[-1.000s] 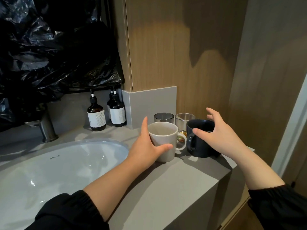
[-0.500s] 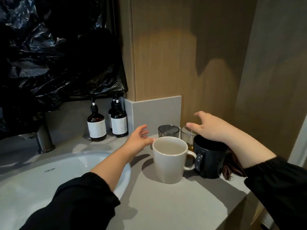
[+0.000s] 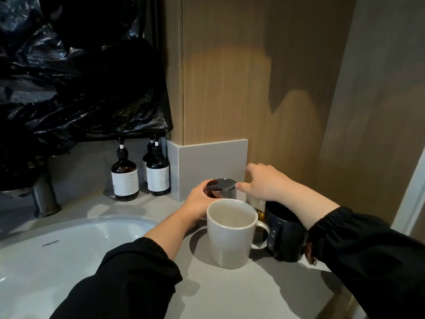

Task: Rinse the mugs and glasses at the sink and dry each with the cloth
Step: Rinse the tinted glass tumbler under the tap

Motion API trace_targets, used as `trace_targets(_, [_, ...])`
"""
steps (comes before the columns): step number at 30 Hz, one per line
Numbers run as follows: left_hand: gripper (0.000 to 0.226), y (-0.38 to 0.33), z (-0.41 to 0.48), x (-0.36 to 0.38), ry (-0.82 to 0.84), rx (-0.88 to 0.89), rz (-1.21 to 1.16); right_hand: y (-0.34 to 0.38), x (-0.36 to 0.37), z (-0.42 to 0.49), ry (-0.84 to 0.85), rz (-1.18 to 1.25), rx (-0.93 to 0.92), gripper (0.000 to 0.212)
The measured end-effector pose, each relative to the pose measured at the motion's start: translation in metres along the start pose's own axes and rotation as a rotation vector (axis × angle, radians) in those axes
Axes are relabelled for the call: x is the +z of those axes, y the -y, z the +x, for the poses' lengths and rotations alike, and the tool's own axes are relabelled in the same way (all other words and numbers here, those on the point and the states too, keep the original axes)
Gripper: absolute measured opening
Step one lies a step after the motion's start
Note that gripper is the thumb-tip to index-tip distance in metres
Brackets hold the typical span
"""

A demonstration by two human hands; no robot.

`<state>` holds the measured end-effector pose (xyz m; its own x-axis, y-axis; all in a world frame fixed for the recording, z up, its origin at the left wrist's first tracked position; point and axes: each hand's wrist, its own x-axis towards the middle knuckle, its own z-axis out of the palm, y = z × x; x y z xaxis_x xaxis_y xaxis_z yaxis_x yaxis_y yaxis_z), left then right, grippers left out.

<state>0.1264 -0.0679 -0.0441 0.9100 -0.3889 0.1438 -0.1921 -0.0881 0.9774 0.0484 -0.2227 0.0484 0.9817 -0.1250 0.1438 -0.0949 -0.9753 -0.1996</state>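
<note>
Now my left hand has the grey glass, behind the mugs.

Nearest me the white mug (image 3: 230,233) and the dark mug (image 3: 285,233) stand on the counter (image 3: 230,295). Just behind the white one, my left hand (image 3: 197,201) curls round the upright grey glass (image 3: 222,192); the sink (image 3: 69,249) lies to its left, so I judge the lift goes up, then leftward. My right hand (image 3: 264,185) hovers, fingers apart, over the clear glass (image 3: 254,201). Half a second ago my left hand was open, short of the glass.
</note>
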Motion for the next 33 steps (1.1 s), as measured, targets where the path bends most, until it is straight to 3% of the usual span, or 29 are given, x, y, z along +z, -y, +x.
trace_targets(7, [0.052, -0.002, -0.072, -0.099, -0.266, 0.072, 0.009, 0.09, -0.003, -0.017, 0.007, 0.06, -0.228, 0.053])
trace_targets(10, [0.068, 0.002, -0.124, -0.149, -0.291, 0.059, 0.109, 0.145, 0.009, -0.031, 0.031, 0.232, -0.324, 0.05])
trace_targets(13, [0.063, 0.009, -0.177, -0.187, -0.357, 0.051, 0.233, 0.2, 0.038, -0.047, 0.106, 0.496, -0.375, 0.053])
trace_targets(15, [0.06, 0.013, -0.203, -0.204, -0.406, 0.008, 0.393, 0.232, 0.063, -0.054, 0.227, 0.621, -0.36, 0.061])
trace_targets(19, [0.079, 0.02, -0.228, -0.23, -0.47, -0.102, 0.585, 0.281, 0.102, -0.065, 0.482, 0.73, -0.293, 0.071])
trace_targets(23, [0.073, 0.023, -0.228, -0.239, -0.464, -0.075, 0.577, 0.299, 0.12, -0.067, 0.457, 0.748, -0.291, 0.065])
trace_targets(25, [0.071, 0.022, -0.227, -0.239, -0.435, -0.052, 0.588, 0.299, 0.124, -0.063, 0.41, 0.786, -0.276, 0.047])
trace_targets(27, [0.087, 0.025, -0.227, -0.24, -0.39, -0.066, 0.55, 0.296, 0.129, -0.06, 0.386, 0.872, -0.224, 0.03])
trace_targets(30, [0.11, 0.031, -0.231, -0.248, -0.345, -0.112, 0.462, 0.287, 0.139, -0.055, 0.419, 1.003, -0.13, 0.037])
trace_targets(33, [0.102, 0.03, -0.241, -0.252, -0.295, -0.205, 0.446, 0.279, 0.144, -0.053, 0.494, 1.156, -0.058, 0.04])
